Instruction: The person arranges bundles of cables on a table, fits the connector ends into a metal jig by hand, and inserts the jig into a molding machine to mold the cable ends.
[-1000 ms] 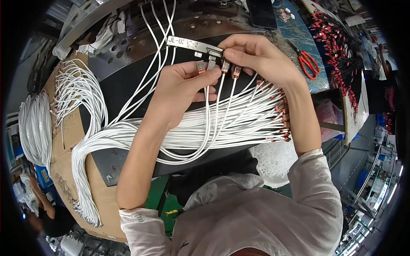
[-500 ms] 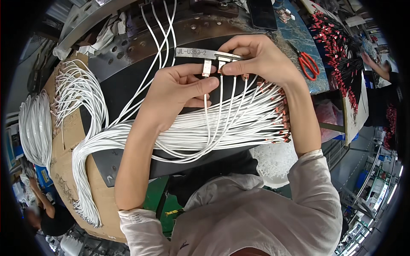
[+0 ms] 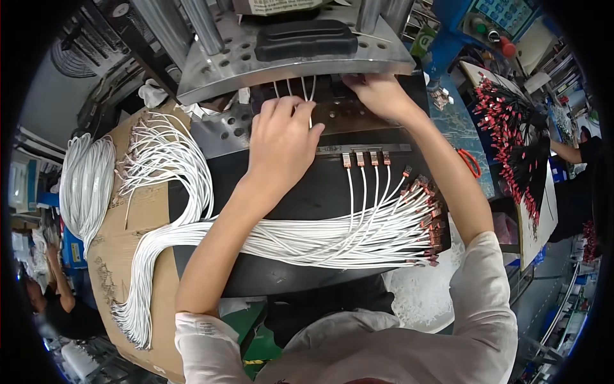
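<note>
My left hand [image 3: 281,137] is closed around several white cables [image 3: 302,89] that run out from under a thick metal plate [image 3: 236,78]. One of them shows between its thumb and forefinger. My right hand [image 3: 378,96] reaches under the plate's front edge; its fingertips are hidden there. Nearer me, a metal bar [image 3: 329,150] lies on the black surface with several cable connectors [image 3: 360,159] seated in a row along it. Their white cables lead back into a large bundle of white cables [image 3: 300,240] with copper-coloured ends at the right.
Metal posts [image 3: 199,25] rise from the plate, which carries a black handle-like block [image 3: 307,40]. White cable coils [image 3: 86,185] lie on cardboard [image 3: 102,256] at left. Red-handled pliers [image 3: 470,163] and black cables with red ends [image 3: 505,147] are at right. Other people work on both sides.
Both hands have left the connectors at the bar and moved forward to the press plate. The bar now lies on the surface with its connectors in place. The head view has tilted up.
</note>
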`<state>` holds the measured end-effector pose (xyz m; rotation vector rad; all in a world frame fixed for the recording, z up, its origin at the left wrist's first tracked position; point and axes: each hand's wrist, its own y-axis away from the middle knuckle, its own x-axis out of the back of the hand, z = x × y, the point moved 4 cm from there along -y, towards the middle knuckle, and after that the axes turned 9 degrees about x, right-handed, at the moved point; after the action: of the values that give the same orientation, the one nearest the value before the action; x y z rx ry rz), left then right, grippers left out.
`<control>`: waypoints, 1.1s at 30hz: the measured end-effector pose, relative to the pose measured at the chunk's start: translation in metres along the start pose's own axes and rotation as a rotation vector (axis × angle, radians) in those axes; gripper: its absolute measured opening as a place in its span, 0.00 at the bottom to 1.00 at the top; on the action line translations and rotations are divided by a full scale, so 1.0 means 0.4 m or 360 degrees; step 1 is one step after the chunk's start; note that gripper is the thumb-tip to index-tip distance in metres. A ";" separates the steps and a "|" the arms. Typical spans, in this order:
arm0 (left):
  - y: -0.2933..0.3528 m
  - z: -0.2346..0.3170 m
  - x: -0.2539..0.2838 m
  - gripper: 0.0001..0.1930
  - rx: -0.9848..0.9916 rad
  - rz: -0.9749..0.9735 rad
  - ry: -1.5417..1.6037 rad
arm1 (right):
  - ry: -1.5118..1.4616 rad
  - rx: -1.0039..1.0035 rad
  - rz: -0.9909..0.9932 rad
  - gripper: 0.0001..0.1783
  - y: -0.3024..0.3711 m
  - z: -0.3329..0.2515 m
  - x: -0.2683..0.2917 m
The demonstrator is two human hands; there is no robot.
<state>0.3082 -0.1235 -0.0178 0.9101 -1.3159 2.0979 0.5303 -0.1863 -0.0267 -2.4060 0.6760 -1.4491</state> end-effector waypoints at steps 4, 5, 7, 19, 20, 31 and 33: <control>-0.032 -0.075 -0.147 0.23 -0.0006 0.0076 -0.0478 | 0.0583 0.0230 0.0211 0.18 -0.087 0.056 -0.043; -0.041 -0.094 -0.172 0.23 0.0038 0.0015 -0.0467 | 0.0691 0.0487 0.0405 0.16 -0.094 0.055 -0.052; -0.072 -0.123 -0.190 0.20 0.0113 -0.0077 -0.0410 | 0.0620 0.0738 0.0747 0.14 -0.099 0.070 -0.060; 0.094 0.008 0.375 0.05 -0.0419 0.0283 0.0589 | 0.0137 0.0145 -0.0093 0.11 0.143 0.007 0.032; 0.078 -0.093 0.392 0.09 0.0362 0.0237 0.0856 | 0.0250 0.0148 -0.0126 0.11 0.161 -0.003 0.043; 0.296 0.049 0.209 0.20 0.0090 -0.0299 0.0010 | -0.0567 -0.0295 -0.1008 0.10 0.206 -0.134 0.175; 0.274 0.119 0.177 0.20 0.0014 -0.0362 0.0191 | -0.0066 -0.0172 -0.0779 0.09 0.248 -0.082 0.192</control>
<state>0.1977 -0.2073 -0.0130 0.8785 -1.0888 1.9517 0.5062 -0.3102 0.0039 -2.8122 0.1568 -1.5555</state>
